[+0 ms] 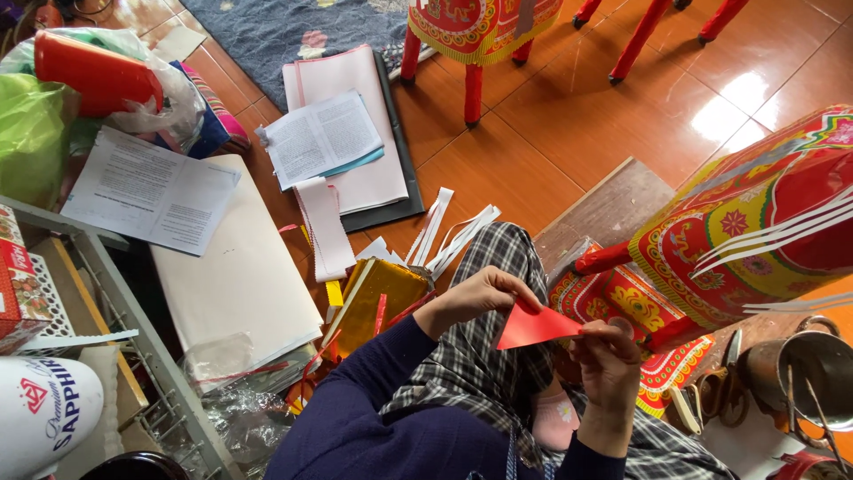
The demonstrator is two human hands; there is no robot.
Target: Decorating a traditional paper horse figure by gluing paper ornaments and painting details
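1. Pinched between both hands, a red paper triangle (pixel 536 327) sits above the person's plaid-covered lap; the left hand (pixel 475 296) grips its upper left edge with fingers curled over, and the right hand (pixel 607 354) grasps its right corner from below.

2. Just left of the left hand, a gold foil sheet (pixel 378 298) lies on the floor, with white paper strips (pixel 451 233) fanned out just beyond it.

3. Farther left, a stack of white sheets (pixel 235 271) rests on the floor, a printed page (pixel 151 191) overlapping its far end.

4. Beyond the strips, an open booklet (pixel 322 138) lies on pink paper (pixel 360 133) atop a dark folder.

5. Right of the right hand, a red and yellow ornamented paper model (pixel 755 227) stands on red legs, with a patterned red sheet (pixel 635 307) beneath it.

6. Near the right wrist, scissors (pixel 721 382) lie beside a metal pot (pixel 804 369).

7. Well beyond the grip, another ornamented model (pixel 475 31) stands on red legs on the orange tile floor (pixel 569 116).
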